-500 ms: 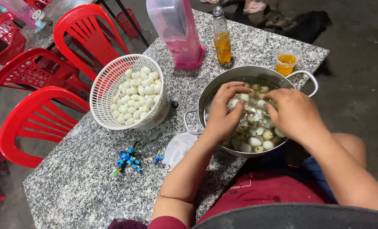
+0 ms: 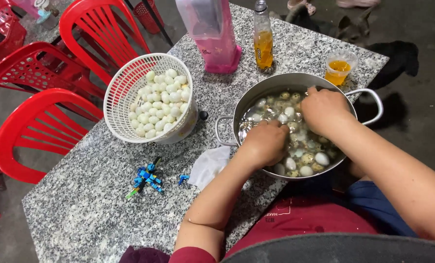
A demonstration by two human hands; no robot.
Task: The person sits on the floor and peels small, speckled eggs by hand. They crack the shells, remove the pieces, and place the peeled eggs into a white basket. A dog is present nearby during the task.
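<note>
- Reaching into the metal pot, the left hand curls knuckles-up over the small eggs floating in water; its fingertips are hidden underneath, so I cannot tell whether they pinch an egg or just rest among them.
- The right hand dips in from the far side of the pot, fingers bent downward into the water; what it grasps, if anything, is also hidden.
- Peeled and speckled eggs sit mixed together in the pot, so a slippery egg could likely squirt out of wet fingers, or be crushed if squeezed too hard.
- The pot stands near the table's front edge, against the person's lap; leaning on its rim could tip it and spill water.
- A white basket of peeled eggs stands to the left, well apart from the pot, so an egg carried across may drop onto the granite.
- A crumpled tissue and a small blue toy lie just beside the left forearm and could get swept off or wetted.
- A cup of orange drink stands just behind the pot near the table corner, and a bottle beside it; an elbow swing might knock them.
</note>
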